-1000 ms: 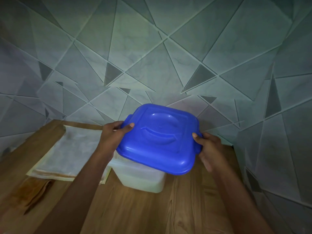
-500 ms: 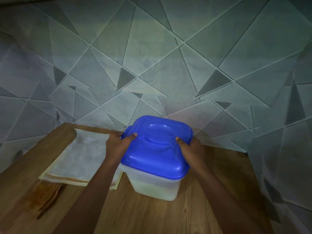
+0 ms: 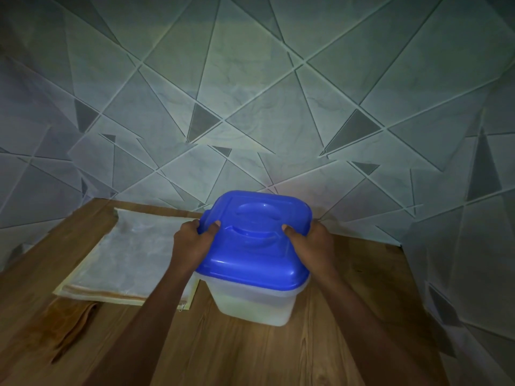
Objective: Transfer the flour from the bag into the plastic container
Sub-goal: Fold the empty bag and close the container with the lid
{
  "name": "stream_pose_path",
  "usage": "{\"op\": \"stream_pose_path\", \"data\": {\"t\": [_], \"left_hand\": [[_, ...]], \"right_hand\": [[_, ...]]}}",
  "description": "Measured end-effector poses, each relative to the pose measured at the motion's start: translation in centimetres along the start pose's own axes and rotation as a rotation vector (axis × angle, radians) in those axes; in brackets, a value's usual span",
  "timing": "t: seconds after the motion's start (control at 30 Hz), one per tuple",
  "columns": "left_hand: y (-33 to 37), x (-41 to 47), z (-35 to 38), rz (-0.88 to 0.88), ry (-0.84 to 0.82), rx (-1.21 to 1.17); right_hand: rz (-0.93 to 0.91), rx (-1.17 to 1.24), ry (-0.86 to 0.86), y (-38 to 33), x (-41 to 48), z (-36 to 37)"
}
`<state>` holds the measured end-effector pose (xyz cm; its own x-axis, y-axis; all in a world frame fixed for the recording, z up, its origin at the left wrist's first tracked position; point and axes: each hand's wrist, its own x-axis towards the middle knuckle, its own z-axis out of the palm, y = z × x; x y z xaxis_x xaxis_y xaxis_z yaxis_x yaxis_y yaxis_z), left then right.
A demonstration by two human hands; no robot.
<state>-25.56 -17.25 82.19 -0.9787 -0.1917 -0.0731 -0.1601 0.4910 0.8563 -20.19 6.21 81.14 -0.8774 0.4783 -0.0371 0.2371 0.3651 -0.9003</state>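
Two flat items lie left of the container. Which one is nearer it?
The pale bag, lying right beside the container; the brown cloth lies farther left, past the bag's near edge.

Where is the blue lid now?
In the head view, the blue lid sits atop the plastic container, centre frame, gripped by the left hand and right hand, right of the flattened bag.

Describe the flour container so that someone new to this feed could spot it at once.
On the wooden table by the tiled wall, look just right of the flat pale bag. The plastic container stands there, left hand and right hand gripping its blue lid. Nothing else is boxy: a translucent tub, bright blue on top.
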Motion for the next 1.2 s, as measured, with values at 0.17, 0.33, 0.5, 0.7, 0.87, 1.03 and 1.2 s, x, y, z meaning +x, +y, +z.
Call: {"op": "stream_pose_path", "data": {"t": [0.17, 0.33, 0.5, 0.7, 0.87, 1.03, 1.2], "left_hand": [[0.3, -0.4, -0.1, 0.037, -0.078, 0.107], [0.0, 0.5, -0.3, 0.028, -0.194, 0.126], [-0.6, 2.2, -0.3, -0.089, -0.17, 0.209], [-0.7, 2.9, -0.8, -0.235, -0.266, -0.184], [-1.3, 3.2, -0.7, -0.259, -0.146, -0.145], [-0.8, 2.5, -0.6, -0.173, -0.07, -0.106], [-0.9, 2.3, -0.6, -0.114, -0.043, -0.09]], "right_hand": [[0.092, -0.004, 0.046, 1.4, 0.2, 0.9], [0.341, 0.621, -0.141, 2.4, -0.2, 0.4], [0.4, 0.665, -0.253, 2.6, -0.2, -0.1], [0.317, 0.472, 0.011, 1.4, -0.8, -0.9], [0.196, 0.209, 0.177, 0.6, -0.8, -0.9], [0.181, 0.146, 0.122, 0.4, -0.8, -0.2], [0.164, 0.03, 0.096, -0.2, -0.9, -0.4]]}}
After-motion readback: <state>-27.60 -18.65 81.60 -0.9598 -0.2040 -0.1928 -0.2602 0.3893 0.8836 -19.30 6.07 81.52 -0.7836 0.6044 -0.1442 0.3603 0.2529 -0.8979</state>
